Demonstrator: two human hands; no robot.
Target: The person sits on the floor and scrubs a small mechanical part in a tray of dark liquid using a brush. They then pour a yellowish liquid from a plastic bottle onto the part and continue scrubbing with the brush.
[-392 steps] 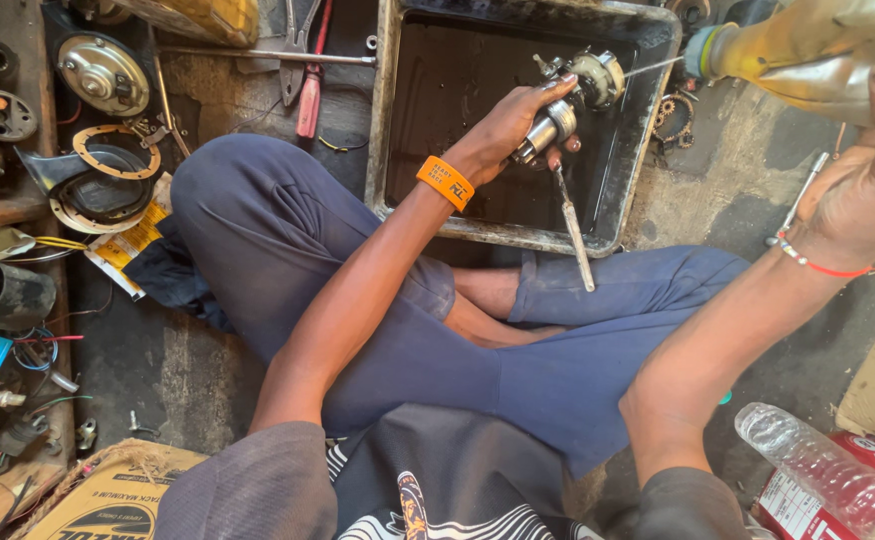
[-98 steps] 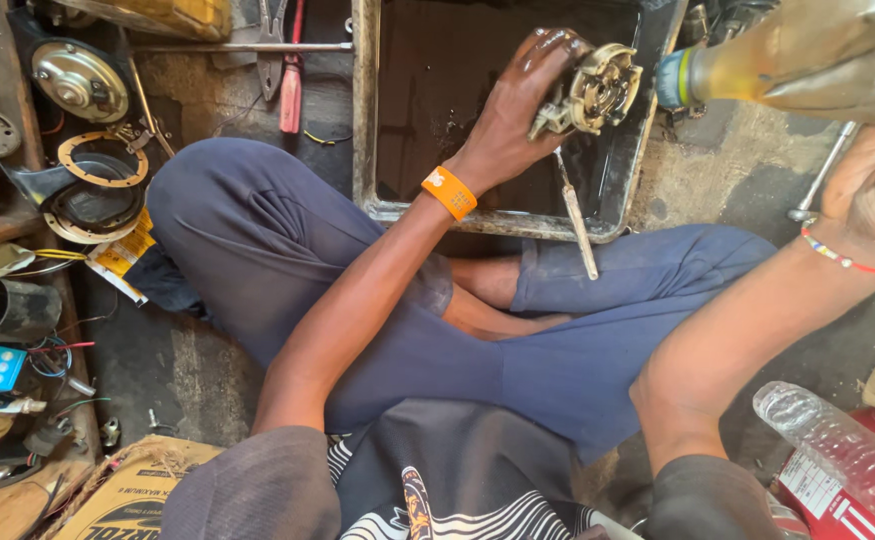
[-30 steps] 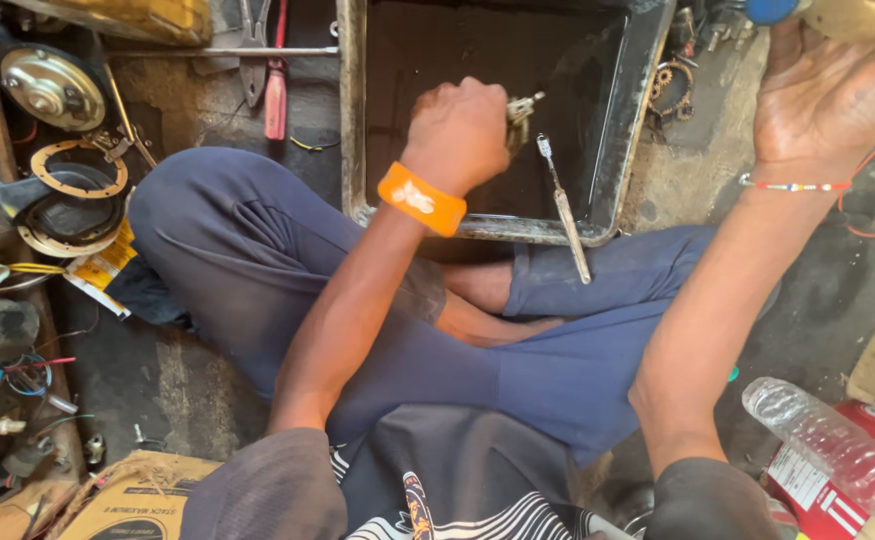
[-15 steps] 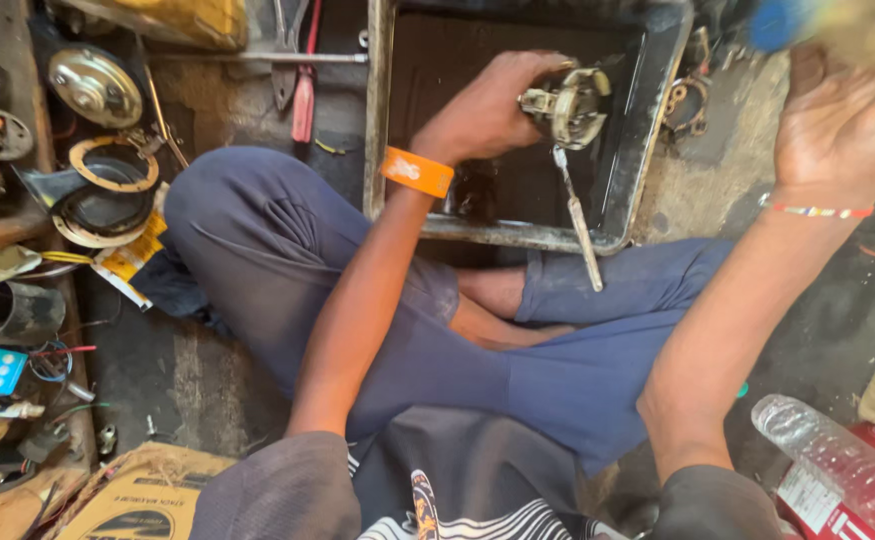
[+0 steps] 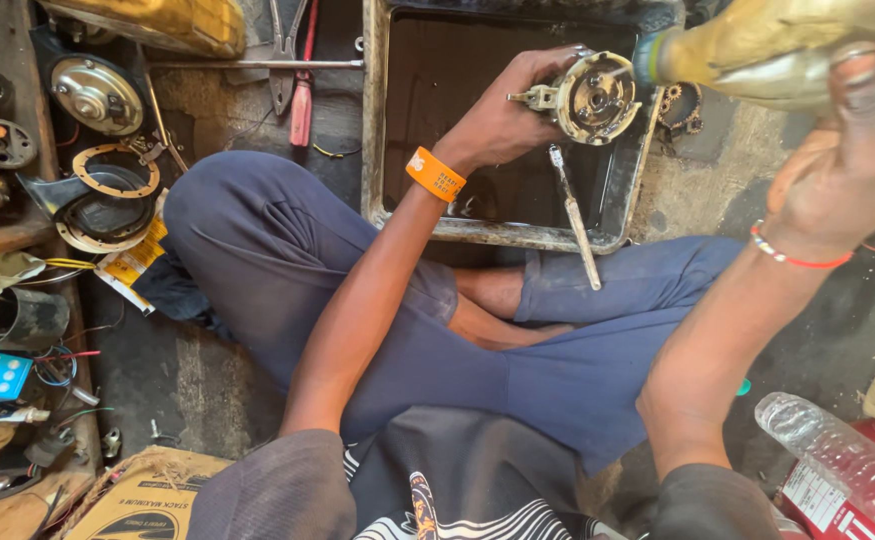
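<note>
1. My left hand (image 5: 502,125) has its fingers closed around the back of a round metal part (image 5: 595,97), holding it face-up over the far right corner of the tray (image 5: 373,120). The open face, with its hub and small fittings, is turned toward me.

2. My right hand (image 5: 842,165) grips a yellowish bottle (image 5: 787,45), fingers wrapped round its body and thumb lying on top. The bottle is tipped on its side with its blue neck (image 5: 647,58) just beside the rim of the part, almost touching it.

3. I judge that the step in hand is rinsing: the neck is aimed at the part's face above the tray. I cannot tell whether liquid is running at this instant.

4. The tray sits on the floor past my crossed legs, dark inside. A rod-like tool (image 5: 575,215) leans over its near rim, one end inside and the other resting on my trouser leg.

5. The next move, as I judge it, calls for keeping the part over the tray so the runoff falls inside, and turning it with my left fingers so every fitting gets washed. The tilt of the bottle needs care, or the stream will overshoot the rim.

6. Further out: a red-handled tool (image 5: 302,105) lies left of the tray, a round cover (image 5: 97,95) sits among parts at far left, and a clear bottle (image 5: 842,460) lies by my right knee.
</note>
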